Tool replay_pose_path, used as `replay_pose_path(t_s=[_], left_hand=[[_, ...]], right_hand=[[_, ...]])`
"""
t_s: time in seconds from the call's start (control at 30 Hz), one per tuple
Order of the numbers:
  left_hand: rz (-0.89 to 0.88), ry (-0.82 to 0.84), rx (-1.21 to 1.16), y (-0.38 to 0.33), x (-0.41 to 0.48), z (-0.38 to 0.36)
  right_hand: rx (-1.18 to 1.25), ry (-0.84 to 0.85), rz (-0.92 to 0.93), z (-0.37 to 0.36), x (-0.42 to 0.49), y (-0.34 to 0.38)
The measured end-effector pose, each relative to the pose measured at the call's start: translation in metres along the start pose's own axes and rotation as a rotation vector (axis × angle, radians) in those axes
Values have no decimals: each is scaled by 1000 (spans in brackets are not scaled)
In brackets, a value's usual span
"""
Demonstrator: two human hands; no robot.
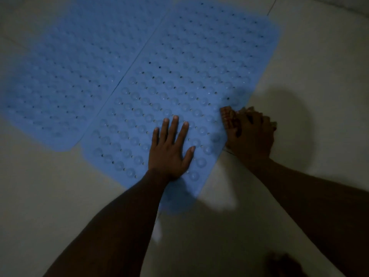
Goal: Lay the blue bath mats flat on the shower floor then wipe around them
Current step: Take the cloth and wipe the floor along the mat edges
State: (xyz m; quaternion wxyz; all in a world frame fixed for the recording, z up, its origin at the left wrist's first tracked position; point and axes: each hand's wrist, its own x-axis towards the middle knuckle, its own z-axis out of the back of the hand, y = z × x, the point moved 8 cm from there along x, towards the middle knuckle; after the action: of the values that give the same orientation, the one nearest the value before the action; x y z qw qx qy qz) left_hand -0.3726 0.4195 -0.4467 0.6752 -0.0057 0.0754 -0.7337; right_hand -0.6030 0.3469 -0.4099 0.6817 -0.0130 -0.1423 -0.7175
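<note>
Two blue bath mats with bumps and small holes lie flat side by side on the pale shower floor (319,62). The left mat (65,76) lies farther from me and the right mat (189,66) nearer. My left hand (169,148) presses flat on the right mat's near end, fingers spread. My right hand (251,134) grips a crumpled checked cloth (227,117) on the floor at that mat's right edge, with the cloth's corner overlapping the mat.
Pale floor tiles surround the mats, with a grout line (272,6) at the top right. A dark shadow falls on the floor right of my right hand. Something dark and blurred shows at the bottom edge (283,266).
</note>
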Motion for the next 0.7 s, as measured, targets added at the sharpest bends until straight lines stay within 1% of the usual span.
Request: replay_pose_path(t_s=[0.07, 0.13, 0.3, 0.47, 0.6, 0.7], left_hand=[[28, 31, -35, 1, -8, -3], [15, 34, -62, -2, -24, -5], [-34, -13, -100, -4, -61, -5], [-51, -29, -157, 0, -102, -3], [-8, 36, -219, -2, -130, -6], [15, 37, -285, -12, -146, 2]], right_hand=[[11, 76, 39, 4, -10, 4], [5, 151, 44, 9, -32, 2], [5, 148, 35, 31, -114, 27], [75, 303, 123, 35, -181, 57], [226, 347, 168, 44, -205, 69], [258, 376, 177, 45, -194, 68]])
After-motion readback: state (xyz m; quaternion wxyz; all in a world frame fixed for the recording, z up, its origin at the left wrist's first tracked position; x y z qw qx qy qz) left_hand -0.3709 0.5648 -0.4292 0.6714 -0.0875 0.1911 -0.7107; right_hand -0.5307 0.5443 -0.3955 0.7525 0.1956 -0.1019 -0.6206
